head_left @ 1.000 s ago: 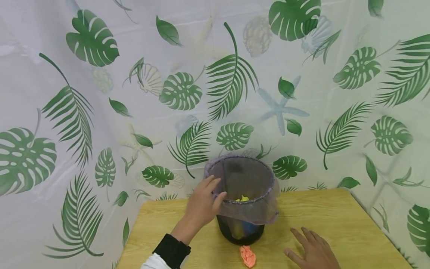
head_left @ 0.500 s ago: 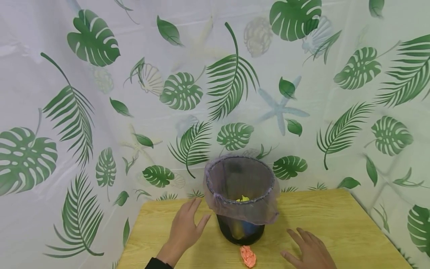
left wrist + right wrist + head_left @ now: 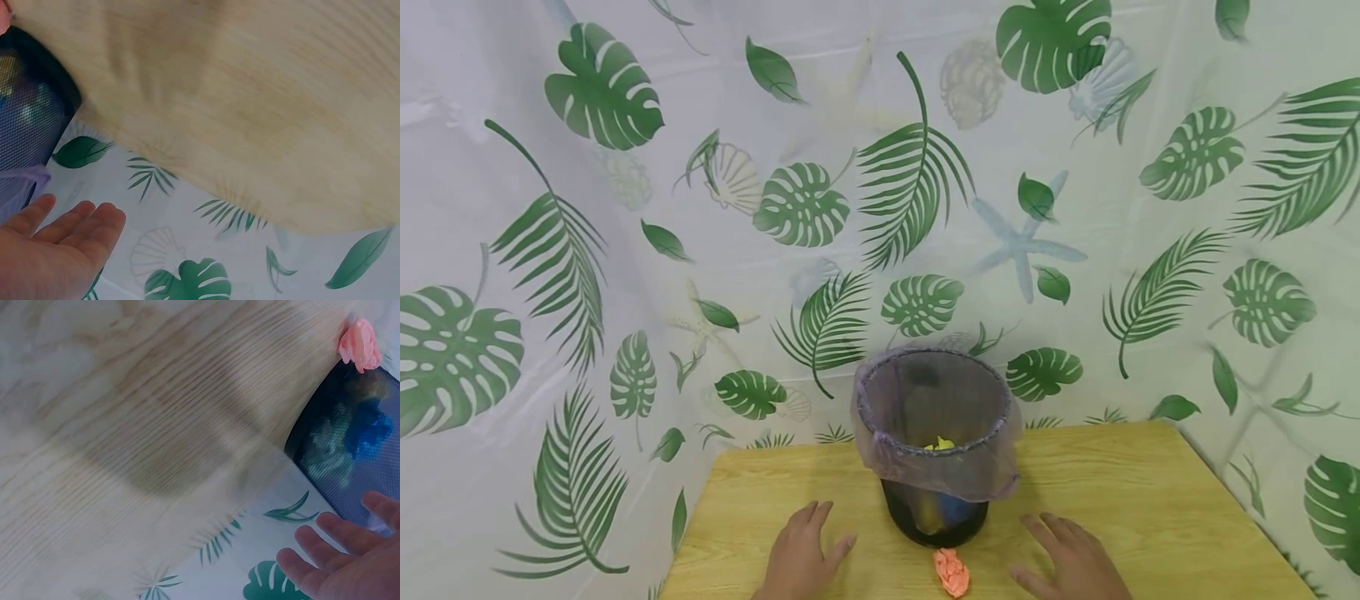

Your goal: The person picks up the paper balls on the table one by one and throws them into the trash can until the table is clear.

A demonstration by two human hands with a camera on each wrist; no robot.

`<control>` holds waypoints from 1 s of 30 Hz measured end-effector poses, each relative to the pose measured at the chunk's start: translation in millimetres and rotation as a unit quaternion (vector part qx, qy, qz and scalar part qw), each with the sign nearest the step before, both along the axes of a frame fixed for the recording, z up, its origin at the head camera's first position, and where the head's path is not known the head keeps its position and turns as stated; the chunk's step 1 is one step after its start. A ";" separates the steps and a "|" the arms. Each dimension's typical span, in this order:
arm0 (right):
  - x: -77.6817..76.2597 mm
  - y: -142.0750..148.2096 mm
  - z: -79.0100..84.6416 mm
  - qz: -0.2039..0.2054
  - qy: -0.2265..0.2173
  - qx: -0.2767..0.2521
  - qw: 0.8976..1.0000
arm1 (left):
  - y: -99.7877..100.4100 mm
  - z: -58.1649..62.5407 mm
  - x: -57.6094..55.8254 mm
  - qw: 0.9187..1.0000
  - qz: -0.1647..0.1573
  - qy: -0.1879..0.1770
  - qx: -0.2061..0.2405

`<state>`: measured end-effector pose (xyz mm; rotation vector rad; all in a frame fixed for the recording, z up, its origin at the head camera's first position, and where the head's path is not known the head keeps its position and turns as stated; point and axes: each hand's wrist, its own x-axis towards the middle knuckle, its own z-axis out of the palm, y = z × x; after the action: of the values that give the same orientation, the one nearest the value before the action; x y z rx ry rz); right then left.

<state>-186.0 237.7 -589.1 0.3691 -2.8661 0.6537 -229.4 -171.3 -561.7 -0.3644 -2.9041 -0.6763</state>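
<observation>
A dark mesh wastebasket (image 3: 901, 510) stands on the table, a thin purple bin bag (image 3: 940, 477) folded over its rim. Yellow crumpled paper (image 3: 942, 444) shows inside, and blue crumpled paper (image 3: 370, 428) is visible through the mesh in the right wrist view. In front of the basket's base lies a crumpled orange paper ball (image 3: 952, 573). My left hand (image 3: 803, 554) is to the left of the basket, fingers extended and holding nothing. On the other side, my right hand (image 3: 1070, 560) is also spread, apart from both basket and paper ball.
The wood-grain table (image 3: 1135, 492) carries the basket near its back edge. Behind and on both sides hangs a white curtain (image 3: 700, 192) printed with green leaves, shells and starfish.
My left hand has come off the basket's rim and moved down and left toward the table's front. The right hand has shifted slightly left. Basket and orange paper ball stay put.
</observation>
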 end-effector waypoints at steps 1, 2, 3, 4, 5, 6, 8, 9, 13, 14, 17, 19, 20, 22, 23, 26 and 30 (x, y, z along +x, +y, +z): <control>-0.1 -2.4 0.3 0.005 -0.001 -0.003 1.000 | -1.1 -2.7 0.7 1.000 0.005 -0.007 -0.002; -0.4 -4.8 0.2 0.010 -0.001 -0.006 1.000 | -2.2 -5.2 1.3 1.000 0.008 -0.011 -0.004; -0.8 -7.2 -0.1 0.015 0.002 -0.009 1.000 | -3.2 -7.4 1.5 1.000 0.010 -0.013 -0.004; -1.4 -9.8 -0.6 0.019 0.004 -0.010 1.000 | -3.9 -9.2 1.7 1.000 0.012 -0.015 -0.005; -2.1 -12.5 -0.8 0.023 0.005 -0.011 1.000 | -4.6 -11.1 1.8 1.000 0.012 -0.015 -0.006; -2.9 -15.3 -1.1 0.027 0.006 -0.010 1.000 | -5.2 -12.9 1.5 1.000 0.011 -0.015 -0.007; -4.2 -21.2 -0.2 0.036 -0.001 -0.011 0.999 | -6.2 -15.7 1.1 1.000 0.010 -0.013 -0.006; -4.7 -24.4 0.7 0.042 -0.004 -0.012 0.999 | -6.6 -16.7 0.9 1.000 0.009 -0.011 -0.007; -4.8 -39.0 3.8 0.067 -0.014 -0.010 0.998 | -8.0 -19.6 1.0 1.000 0.011 -0.005 -0.007; -4.7 -42.8 3.2 0.075 -0.005 -0.007 0.997 | -8.1 -20.0 1.4 1.000 0.012 -0.003 -0.008; -5.3 -53.4 -1.1 0.099 0.020 0.009 0.995 | -7.9 -20.2 2.3 1.000 0.013 -0.001 -0.007; -7.0 -59.4 -6.2 0.118 0.041 0.022 0.992 | -7.3 -20.2 3.0 1.000 0.013 -0.002 -0.007; -7.8 -62.1 -8.3 0.126 0.041 0.026 0.991 | -6.9 -20.0 3.2 1.000 0.014 -0.005 -0.006; -9.4 -67.1 -12.3 0.136 0.040 0.033 0.989 | -6.0 -18.9 3.6 1.000 0.015 -0.012 -0.004; -9.9 -69.5 -13.7 0.140 0.038 0.035 0.989 | -5.6 -18.4 3.7 1.000 0.016 -0.016 -0.003; -11.5 -76.8 -15.6 0.137 0.033 0.032 0.990 | -4.5 -17.3 3.5 0.999 0.020 -0.024 -0.003; -15.7 -85.8 -16.8 0.127 0.035 0.041 0.990 | -3.7 -16.8 2.5 0.999 0.022 -0.026 -0.005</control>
<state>-201.6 151.8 -605.9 0.7647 -2.8100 0.5518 -226.9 -175.0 -578.5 -0.2870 -2.9560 -0.6755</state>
